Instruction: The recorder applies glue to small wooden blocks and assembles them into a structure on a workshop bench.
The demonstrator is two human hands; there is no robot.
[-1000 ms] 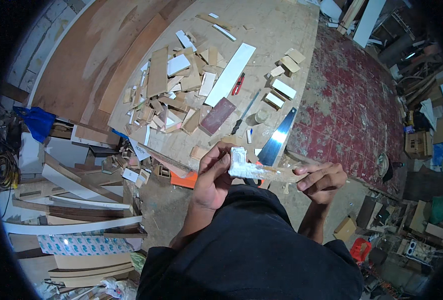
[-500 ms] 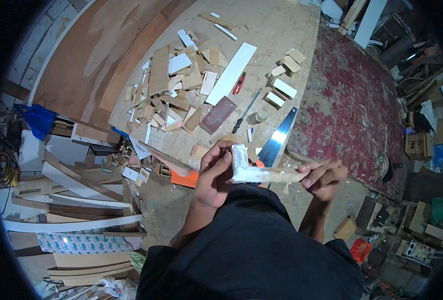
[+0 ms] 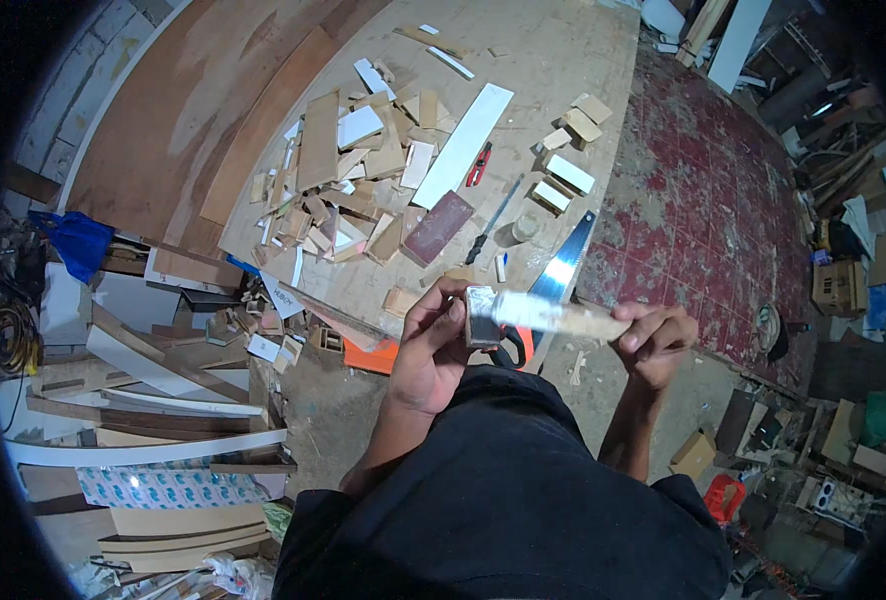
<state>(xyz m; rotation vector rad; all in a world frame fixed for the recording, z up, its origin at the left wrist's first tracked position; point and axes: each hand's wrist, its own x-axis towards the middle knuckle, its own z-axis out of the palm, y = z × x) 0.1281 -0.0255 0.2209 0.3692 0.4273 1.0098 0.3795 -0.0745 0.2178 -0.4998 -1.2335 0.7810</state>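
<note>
My left hand (image 3: 430,340) is closed around a small wooden block (image 3: 481,330). The block's upper end is smeared white, and the face below it looks dark. In my right hand (image 3: 655,343), the fingers pinch the bare end of a flat wooden stick (image 3: 583,319) coated white along its other half. Motion blurs that white end, which lies against or just beside the block's top; whether they touch I cannot tell. Just beyond my hands, a handsaw (image 3: 566,258) with an orange and black handle lies at the table's edge.
On the wooden table (image 3: 563,60) lie a heap of wood offcuts (image 3: 363,175), a long white strip (image 3: 463,145), a maroon block (image 3: 438,229), a red cutter knife (image 3: 479,165), a thin dark-handled tool (image 3: 493,225) and a small jar (image 3: 525,229). Stacked boards (image 3: 163,440) stand to the left.
The stick's white end has moved up from the block's lower edge to its top, uncovering the dark face. My left hand keeps its grip on the block.
</note>
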